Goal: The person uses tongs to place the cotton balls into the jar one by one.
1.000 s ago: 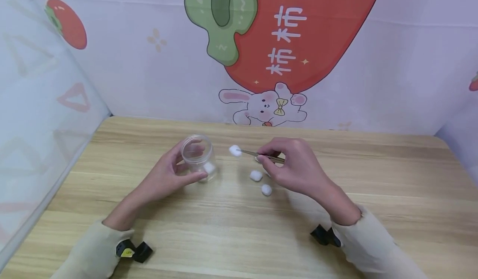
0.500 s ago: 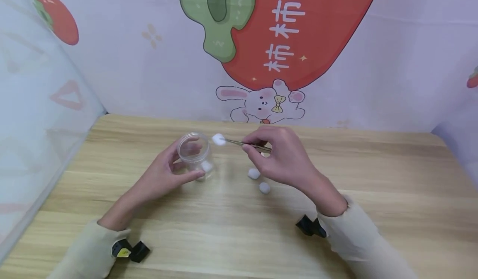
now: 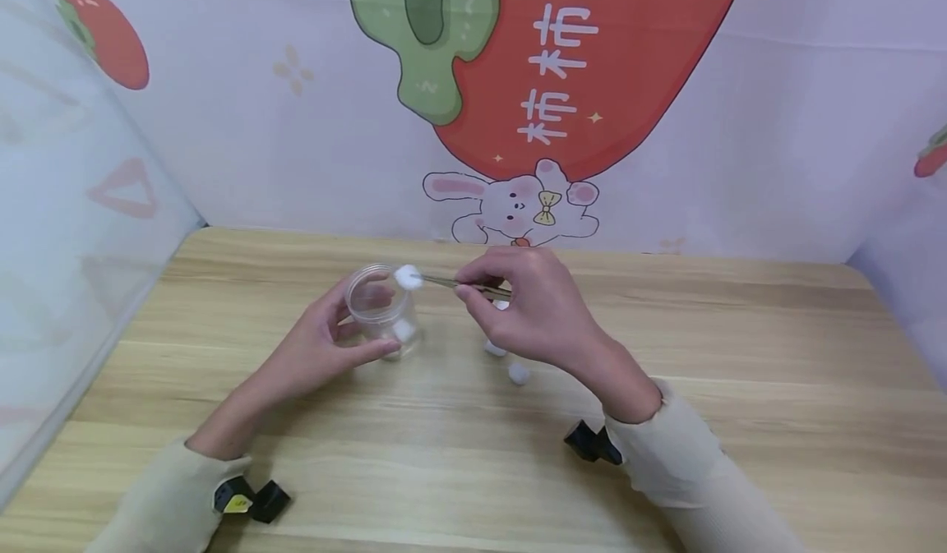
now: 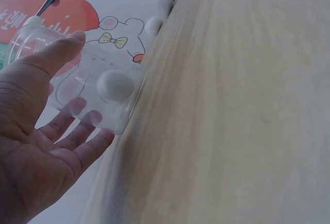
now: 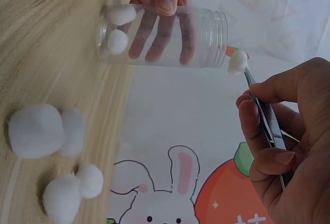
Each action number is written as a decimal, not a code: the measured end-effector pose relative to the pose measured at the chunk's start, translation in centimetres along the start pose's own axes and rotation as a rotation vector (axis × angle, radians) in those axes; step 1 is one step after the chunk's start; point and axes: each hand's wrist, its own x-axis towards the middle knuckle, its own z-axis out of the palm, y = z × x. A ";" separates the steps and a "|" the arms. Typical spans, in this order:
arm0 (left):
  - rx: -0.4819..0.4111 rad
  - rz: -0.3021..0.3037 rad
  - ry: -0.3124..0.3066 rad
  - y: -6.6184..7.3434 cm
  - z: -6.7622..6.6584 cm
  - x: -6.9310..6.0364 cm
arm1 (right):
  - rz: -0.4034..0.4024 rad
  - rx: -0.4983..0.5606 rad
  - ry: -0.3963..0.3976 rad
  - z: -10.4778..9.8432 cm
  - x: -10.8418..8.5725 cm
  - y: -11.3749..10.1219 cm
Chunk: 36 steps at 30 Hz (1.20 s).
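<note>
Tweezers (image 3: 497,293) gripped by right hand (image 3: 534,306) now bring cotton ball (image 3: 408,277) to 2 o'clock on jar (image 3: 382,318) gripped by left hand (image 3: 316,341), apparently allowing loading.

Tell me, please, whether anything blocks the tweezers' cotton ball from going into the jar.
Nothing visible does: the jar is open on top, and the cotton ball in the tweezers is just above the rim, on the side nearest the right hand. The balls inside lie at the bottom.
</note>
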 end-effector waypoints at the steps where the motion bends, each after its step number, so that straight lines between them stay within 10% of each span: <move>1: -0.003 0.002 0.000 0.0 0.0 0.0 | -0.002 -0.003 -0.001 0.0 0.1 0.0; 36: 0.015 -0.042 0.005 0.2 -0.1 -0.1 | -0.010 -0.075 -0.039 1.0 0.6 -0.4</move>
